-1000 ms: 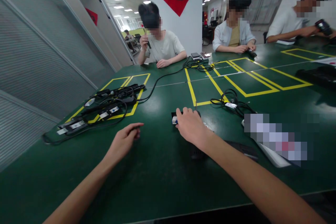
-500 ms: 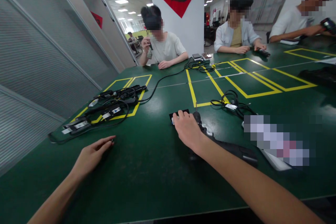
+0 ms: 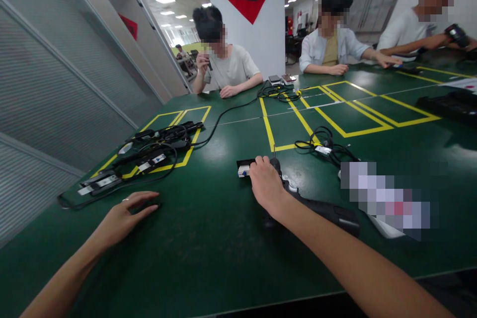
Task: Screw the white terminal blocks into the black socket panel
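My left hand (image 3: 124,218) rests low over the table at the left, finger and thumb apart. A tiny dark piece (image 3: 160,205) lies at its thumb tip; its kind is too small to tell. My right hand (image 3: 267,184) has its fingers curled over the right end of a small black box with a white, blue-marked front (image 3: 244,171), hiding much of it. Right beside that hand is a black power screwdriver (image 3: 331,213), lying on its side with its thin bit (image 3: 275,151) pointing away from me. My right wrist and forearm cover part of its body.
Black devices with cables (image 3: 149,151) lie on the green table (image 3: 208,253) at the left. Coiled cable (image 3: 322,141) and a blurred white item (image 3: 387,231) are at the right. Yellow tape (image 3: 269,129) marks rectangles. Three people sit across the table.
My left finger and thumb have parted from around the tiny dark piece. My right fingers have shifted toward the right end of the box, baring more of its white front.
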Demonstrator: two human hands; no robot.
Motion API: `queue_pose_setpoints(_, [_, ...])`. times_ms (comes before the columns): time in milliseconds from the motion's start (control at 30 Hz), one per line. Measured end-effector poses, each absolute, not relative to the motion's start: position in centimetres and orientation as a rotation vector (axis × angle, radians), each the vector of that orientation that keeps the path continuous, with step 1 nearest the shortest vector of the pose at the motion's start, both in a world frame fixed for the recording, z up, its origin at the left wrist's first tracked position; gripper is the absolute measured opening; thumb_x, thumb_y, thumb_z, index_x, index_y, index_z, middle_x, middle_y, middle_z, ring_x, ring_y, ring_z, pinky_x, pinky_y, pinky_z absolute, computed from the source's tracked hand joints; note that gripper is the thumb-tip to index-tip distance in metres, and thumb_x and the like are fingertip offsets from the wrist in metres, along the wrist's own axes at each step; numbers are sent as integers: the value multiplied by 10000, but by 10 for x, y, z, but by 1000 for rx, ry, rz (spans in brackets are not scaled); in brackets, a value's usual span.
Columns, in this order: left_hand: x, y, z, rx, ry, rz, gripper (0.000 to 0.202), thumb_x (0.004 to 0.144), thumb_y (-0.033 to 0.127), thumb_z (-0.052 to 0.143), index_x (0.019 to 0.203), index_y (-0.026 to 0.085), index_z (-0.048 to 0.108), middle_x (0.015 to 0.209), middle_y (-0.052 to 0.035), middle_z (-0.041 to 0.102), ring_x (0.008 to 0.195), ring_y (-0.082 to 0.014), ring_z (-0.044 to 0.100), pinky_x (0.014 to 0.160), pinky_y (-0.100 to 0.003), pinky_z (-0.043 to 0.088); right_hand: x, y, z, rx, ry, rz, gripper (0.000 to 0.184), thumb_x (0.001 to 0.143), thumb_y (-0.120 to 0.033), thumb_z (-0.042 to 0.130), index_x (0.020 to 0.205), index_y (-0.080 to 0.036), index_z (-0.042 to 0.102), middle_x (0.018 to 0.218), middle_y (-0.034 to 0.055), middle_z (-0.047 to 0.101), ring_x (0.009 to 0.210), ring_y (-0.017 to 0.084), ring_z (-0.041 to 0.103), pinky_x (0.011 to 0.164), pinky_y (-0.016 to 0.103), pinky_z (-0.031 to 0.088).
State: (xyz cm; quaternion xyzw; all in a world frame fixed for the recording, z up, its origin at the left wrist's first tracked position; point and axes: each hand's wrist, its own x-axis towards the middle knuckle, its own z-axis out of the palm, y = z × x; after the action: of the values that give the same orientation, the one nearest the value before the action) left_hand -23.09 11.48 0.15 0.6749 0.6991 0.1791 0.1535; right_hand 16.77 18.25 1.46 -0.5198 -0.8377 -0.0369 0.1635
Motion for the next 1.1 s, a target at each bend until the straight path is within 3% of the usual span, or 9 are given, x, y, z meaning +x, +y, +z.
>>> queue_pose_setpoints(133, [-194,118,10,1993,2088,738,465,811,594,499,1184,316,499,1284,23,516,1169,-235,503,1011,-512,401,165,187,12,-1485,-2410,-120,161,880,-236,583,997,-133,623,1032,70,648,908,206,633,756,396,537])
queue_pose_setpoints(233, [-135,128,17,2269,1869,727,422,830,499,541,1184,272,512,1306,-16,488,1232,-237,442,1069,-484,339,164,187,11,-1455,-2427,-147,160,880,-238,582,995,-134,625,1028,68,650,906,205,633,760,398,536])
queue_pose_setpoints(400, [-42,167,14,2470,1539,717,600,773,420,640,1308,263,417,1442,-69,340,1329,-264,335,1100,-480,296,164,183,14,-1422,-2400,-183,163,878,-236,585,996,-129,621,1024,69,648,903,206,634,748,392,538])
queue_pose_setpoints(467, [-22,183,8,2431,1451,748,647,742,398,674,1314,248,410,1418,-83,379,1307,-264,370,1090,-471,314,164,183,14,-1413,-2373,-189,173,881,-240,581,1014,-136,615,1033,66,644,901,205,633,740,389,541])
queue_pose_setpoints(600, [-8,202,-4,2293,1342,756,535,766,349,641,1257,222,470,1210,-69,566,1122,-232,543,989,-425,426,162,183,11,-1374,-2330,-190,191,884,-241,575,1044,-140,603,1029,62,641,887,202,634,724,382,544])
queue_pose_setpoints(767, [-17,202,-5,2234,1391,711,510,755,347,634,1230,214,505,1171,-75,595,1065,-241,574,960,-432,442,161,181,16,-1284,-2273,-159,178,886,-221,572,1041,-139,601,1012,57,641,866,194,635,713,373,545])
queue_pose_setpoints(933, [-34,193,5,2085,1684,642,505,746,461,626,1159,179,561,1094,-81,639,992,-261,611,911,-431,475,164,177,26,-1194,-2181,-82,196,890,-190,559,1079,-145,586,1050,60,628,898,201,627,728,378,543])
queue_pose_setpoints(1100, [-81,154,26,1934,2042,600,611,767,559,573,1260,208,490,1189,-59,605,1046,-270,599,924,-408,466,166,177,28,-1205,-2102,-33,194,896,-181,545,1084,-147,580,1038,57,625,889,197,623,730,376,538])
